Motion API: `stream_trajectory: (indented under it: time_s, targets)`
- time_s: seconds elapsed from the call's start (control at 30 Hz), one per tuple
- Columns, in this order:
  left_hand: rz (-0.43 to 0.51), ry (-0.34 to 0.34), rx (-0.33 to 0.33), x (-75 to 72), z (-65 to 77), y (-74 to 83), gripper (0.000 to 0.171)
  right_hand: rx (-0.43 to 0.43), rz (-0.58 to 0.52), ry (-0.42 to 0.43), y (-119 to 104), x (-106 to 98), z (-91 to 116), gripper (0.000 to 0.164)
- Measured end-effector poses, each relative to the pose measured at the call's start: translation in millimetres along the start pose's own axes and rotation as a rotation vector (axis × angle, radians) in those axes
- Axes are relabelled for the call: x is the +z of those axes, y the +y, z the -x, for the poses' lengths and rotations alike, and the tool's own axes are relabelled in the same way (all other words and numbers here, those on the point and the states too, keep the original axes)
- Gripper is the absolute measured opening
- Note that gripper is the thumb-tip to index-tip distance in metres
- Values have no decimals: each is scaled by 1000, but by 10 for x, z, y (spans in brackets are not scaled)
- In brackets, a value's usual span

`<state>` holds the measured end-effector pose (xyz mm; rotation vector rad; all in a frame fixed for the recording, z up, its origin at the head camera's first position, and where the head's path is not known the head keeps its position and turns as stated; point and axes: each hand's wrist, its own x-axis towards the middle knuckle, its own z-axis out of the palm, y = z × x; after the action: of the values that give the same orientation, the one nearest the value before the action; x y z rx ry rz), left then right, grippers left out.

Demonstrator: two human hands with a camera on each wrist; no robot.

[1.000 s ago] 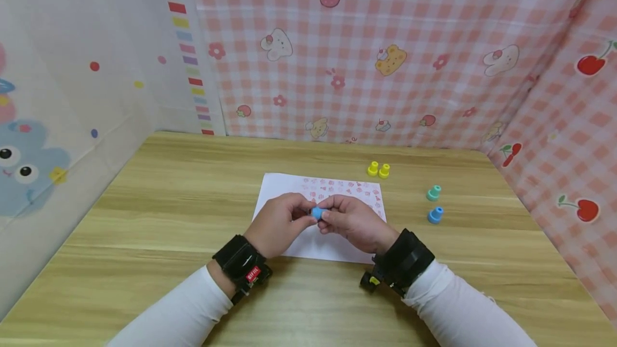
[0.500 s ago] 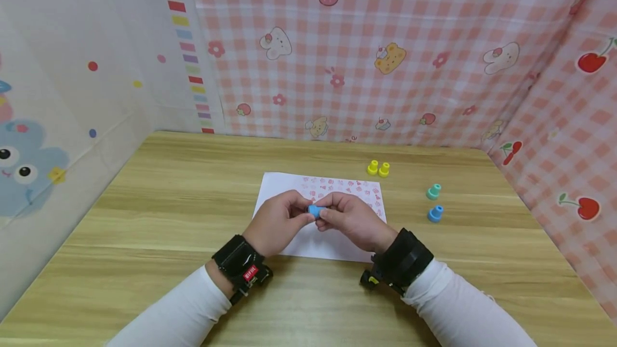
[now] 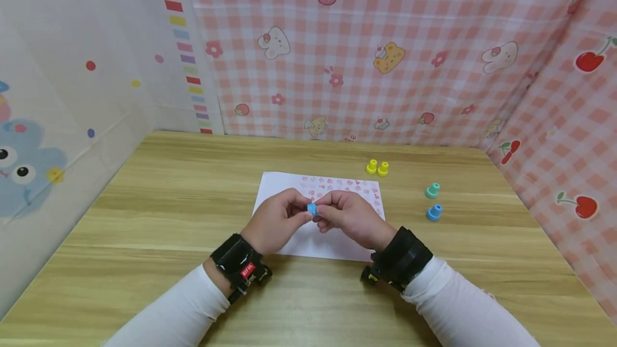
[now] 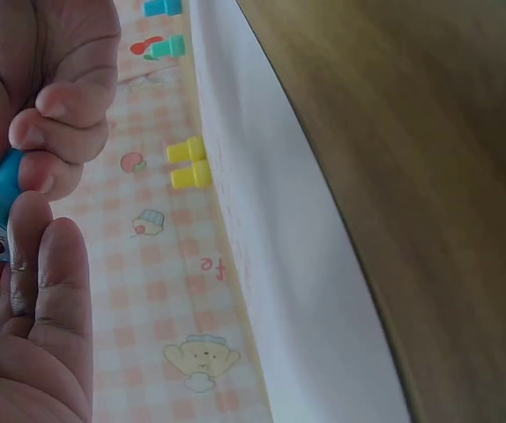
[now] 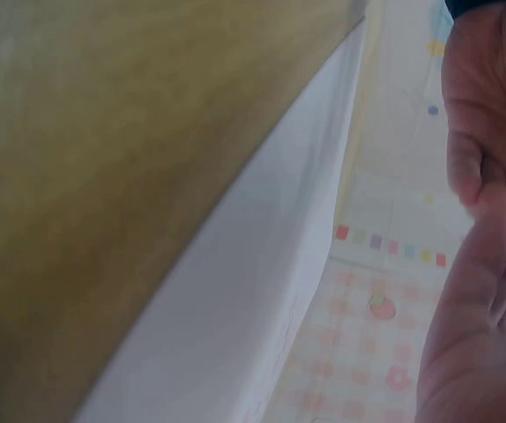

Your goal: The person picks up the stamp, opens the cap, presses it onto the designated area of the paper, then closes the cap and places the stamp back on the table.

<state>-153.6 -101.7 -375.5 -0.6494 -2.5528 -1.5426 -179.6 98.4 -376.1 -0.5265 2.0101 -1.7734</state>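
Observation:
Above a white sheet of paper [image 3: 323, 245], both hands hold one small blue stamp [image 3: 312, 209] between them. My left hand [image 3: 276, 222] pinches its wider end, and my right hand [image 3: 355, 219] grips its narrower handle end. In the left wrist view the blue stamp [image 4: 1, 194] shows a small white-and-brown picture on its end. Fingers cover much of its body. Rows of small red prints [image 3: 330, 181] run along the paper's far part; the hands hide some of the sheet. In the right wrist view only bits of blue show between the fingers.
Two yellow stamps [image 3: 383, 169] stand side by side behind the paper's far right corner. Right of the sheet are a green stamp [image 3: 432, 191] and another blue stamp [image 3: 434, 213]. Patterned cloth [image 3: 299, 79] hangs behind the wooden table [image 3: 144, 218] and at its sides.
Between the fingertips the held blue stamp has shifted slightly left and turned a little, with less of it showing. Both hands stay over the paper; the other stamps stand as before.

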Motion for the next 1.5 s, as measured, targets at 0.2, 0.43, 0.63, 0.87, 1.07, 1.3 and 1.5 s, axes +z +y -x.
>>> stream_trajectory:
  time_s: [0.2,0.43,0.63,0.87,1.07,1.3,1.5]
  targets:
    - [55,14,-26,-15,19,4,10,-77,117,61,-34,59,-3,15]
    - [169,10,-86,-91,15,-35,13,-103,91,65,-36,18,-16,17]
    - [248,52,-151,-283,-10,-97,16,-109,-209,8,-14,-129,-33,19]
    - [56,70,-138,-404,-16,-153,18,-96,-421,-73,-55,-174,-58,17]
    - [-31,93,-178,-444,-38,-186,21,-75,-407,-95,-86,-198,-111,17]
    - [-58,130,-222,-465,-81,-215,17,-23,-281,-38,-142,-201,-224,21]
    - [-83,127,-215,-497,-83,-236,19,75,42,102,-184,-226,-416,21]
